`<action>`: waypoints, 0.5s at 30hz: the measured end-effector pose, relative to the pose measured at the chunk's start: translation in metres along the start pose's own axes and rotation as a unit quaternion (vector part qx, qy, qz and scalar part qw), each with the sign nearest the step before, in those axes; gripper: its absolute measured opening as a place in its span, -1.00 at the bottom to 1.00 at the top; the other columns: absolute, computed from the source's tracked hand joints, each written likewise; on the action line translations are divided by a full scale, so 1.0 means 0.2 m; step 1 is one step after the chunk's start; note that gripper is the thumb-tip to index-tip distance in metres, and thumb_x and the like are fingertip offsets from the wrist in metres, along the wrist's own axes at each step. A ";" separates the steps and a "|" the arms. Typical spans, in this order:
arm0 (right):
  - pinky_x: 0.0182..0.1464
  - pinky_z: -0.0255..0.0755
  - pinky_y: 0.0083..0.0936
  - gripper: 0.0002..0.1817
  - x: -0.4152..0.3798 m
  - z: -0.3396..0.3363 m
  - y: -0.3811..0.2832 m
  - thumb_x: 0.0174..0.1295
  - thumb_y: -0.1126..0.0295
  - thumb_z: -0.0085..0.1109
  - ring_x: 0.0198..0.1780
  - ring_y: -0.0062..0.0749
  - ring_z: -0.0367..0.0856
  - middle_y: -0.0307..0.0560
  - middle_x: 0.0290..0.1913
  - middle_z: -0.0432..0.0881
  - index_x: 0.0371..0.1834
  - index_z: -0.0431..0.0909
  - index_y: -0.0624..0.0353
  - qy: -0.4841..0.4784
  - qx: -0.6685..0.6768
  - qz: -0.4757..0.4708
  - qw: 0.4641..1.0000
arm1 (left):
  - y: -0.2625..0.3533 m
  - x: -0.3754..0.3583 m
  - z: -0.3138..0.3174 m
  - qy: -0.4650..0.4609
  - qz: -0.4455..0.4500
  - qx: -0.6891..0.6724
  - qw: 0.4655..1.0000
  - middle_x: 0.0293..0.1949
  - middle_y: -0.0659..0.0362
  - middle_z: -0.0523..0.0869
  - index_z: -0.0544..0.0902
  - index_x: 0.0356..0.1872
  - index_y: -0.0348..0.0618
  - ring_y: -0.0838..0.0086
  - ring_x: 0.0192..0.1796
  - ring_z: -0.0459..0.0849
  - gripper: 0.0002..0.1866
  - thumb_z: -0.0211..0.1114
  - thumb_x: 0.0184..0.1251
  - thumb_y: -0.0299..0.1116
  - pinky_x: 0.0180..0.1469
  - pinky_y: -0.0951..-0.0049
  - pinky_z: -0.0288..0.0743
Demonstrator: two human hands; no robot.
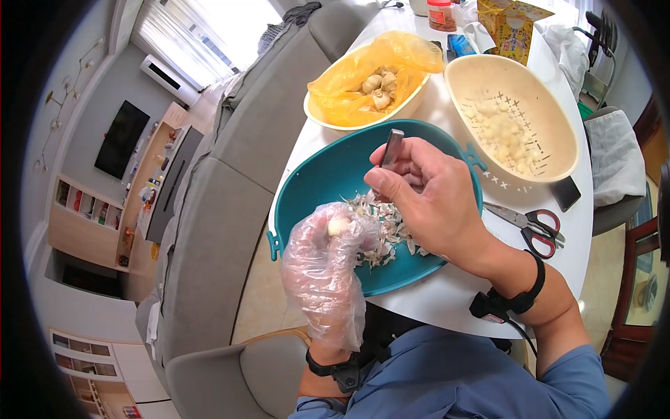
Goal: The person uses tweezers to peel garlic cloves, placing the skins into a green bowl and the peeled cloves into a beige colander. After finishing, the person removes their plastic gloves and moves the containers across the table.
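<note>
My left hand [315, 269], in a clear plastic glove, pinches a pale garlic clove [338, 226] over the near left part of a teal basin [307, 183]. Bare and closed, my right hand [438, 202] grips a small flat dark tool [393, 145] whose upper end sticks up past the thumb; its lower end is hidden by the fingers. Below both hands, papery garlic skins [386, 234] lie in the basin. Behind it, a cream bowl lined with a yellow plastic bag [335, 80] holds whole garlic bulbs [381, 85].
Peeled cloves [499, 133] lie in a cream colander [551, 105] at the back right. Red-handled scissors [534, 227] and a phone [565, 192] rest on the white table [502, 286]. A jar [441, 15] and a golden packet [509, 31] stand at the back.
</note>
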State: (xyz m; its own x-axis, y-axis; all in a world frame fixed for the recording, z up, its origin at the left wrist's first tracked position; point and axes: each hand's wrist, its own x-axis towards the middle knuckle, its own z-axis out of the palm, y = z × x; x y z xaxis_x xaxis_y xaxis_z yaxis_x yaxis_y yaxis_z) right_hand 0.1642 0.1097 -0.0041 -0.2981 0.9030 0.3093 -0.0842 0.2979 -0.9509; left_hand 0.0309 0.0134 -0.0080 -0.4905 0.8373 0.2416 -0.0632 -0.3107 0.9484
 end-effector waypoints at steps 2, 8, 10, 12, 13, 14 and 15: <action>-0.05 0.69 -0.56 -0.74 0.00 0.00 0.00 0.46 0.43 0.38 -0.16 -0.59 0.78 -0.11 -0.15 0.80 0.06 0.61 0.35 -0.016 -0.022 0.000 1.000 | -0.01 0.01 0.00 -0.020 -0.013 0.020 1.000 -0.11 0.04 0.80 0.67 0.12 -0.42 0.44 -0.19 0.76 -0.74 0.37 0.47 -0.64 -0.09 0.42 0.67; -0.12 0.71 -0.47 -0.74 -0.02 0.04 -0.02 0.39 0.38 0.44 -0.20 -0.37 0.88 0.05 -0.22 0.84 -0.03 0.66 0.34 0.038 -0.039 -0.149 0.987 | -0.01 0.02 0.02 0.005 -0.035 0.037 0.999 -0.08 0.03 0.79 0.67 0.22 -0.43 0.46 -0.15 0.77 -0.67 0.35 0.49 -0.65 -0.06 0.43 0.69; -0.10 0.72 -0.48 -0.73 -0.04 0.06 -0.03 0.37 0.39 0.46 -0.16 -0.36 0.89 0.06 -0.20 0.84 -0.01 0.66 0.33 0.010 0.021 -0.107 0.994 | -0.02 0.02 0.03 -0.002 -0.007 0.079 0.997 -0.04 0.04 0.79 0.67 0.22 -0.42 0.45 -0.12 0.78 -0.69 0.33 0.51 -0.66 -0.03 0.42 0.70; -0.08 0.72 -0.49 -0.73 -0.04 0.07 0.00 0.37 0.40 0.46 -0.15 -0.36 0.89 0.05 -0.19 0.85 0.00 0.67 0.33 0.002 0.030 -0.109 0.994 | -0.02 0.02 0.03 -0.009 0.022 0.121 0.992 0.00 0.04 0.79 0.68 0.22 -0.41 0.45 -0.09 0.78 -0.70 0.31 0.52 -0.67 0.01 0.42 0.71; -0.07 0.72 -0.50 -0.73 -0.04 0.08 0.01 0.37 0.40 0.45 -0.15 -0.36 0.89 0.05 -0.19 0.85 0.01 0.67 0.33 -0.007 0.040 -0.112 0.993 | -0.02 0.02 0.03 -0.010 0.028 0.128 0.991 0.03 0.05 0.79 0.67 0.22 -0.41 0.44 -0.07 0.79 -0.70 0.30 0.53 -0.67 0.04 0.42 0.72; -0.07 0.72 -0.50 -0.73 -0.04 0.07 0.00 0.37 0.40 0.45 -0.15 -0.36 0.89 0.05 -0.19 0.85 0.01 0.67 0.33 -0.007 0.039 -0.112 0.993 | -0.02 0.02 0.03 -0.011 0.034 0.136 0.990 0.06 0.06 0.79 0.67 0.23 -0.40 0.44 -0.04 0.79 -0.69 0.29 0.53 -0.67 0.07 0.42 0.73; -0.07 0.72 -0.50 -0.74 -0.04 0.06 -0.01 0.38 0.41 0.45 -0.15 -0.38 0.89 0.04 -0.19 0.85 0.01 0.67 0.33 -0.013 0.033 -0.101 0.994 | -0.02 0.02 0.04 -0.010 0.034 0.135 0.990 0.06 0.06 0.79 0.67 0.23 -0.40 0.44 -0.04 0.79 -0.69 0.29 0.53 -0.67 0.07 0.42 0.73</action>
State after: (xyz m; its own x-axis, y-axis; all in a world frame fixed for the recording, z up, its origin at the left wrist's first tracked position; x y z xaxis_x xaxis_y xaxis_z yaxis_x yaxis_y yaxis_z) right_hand 0.1545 0.0976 -0.0054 -0.2941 0.8184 0.4937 -0.2069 0.4498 -0.8688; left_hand 0.0350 0.0218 -0.0092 -0.4682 0.8280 0.3085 0.2064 -0.2370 0.9493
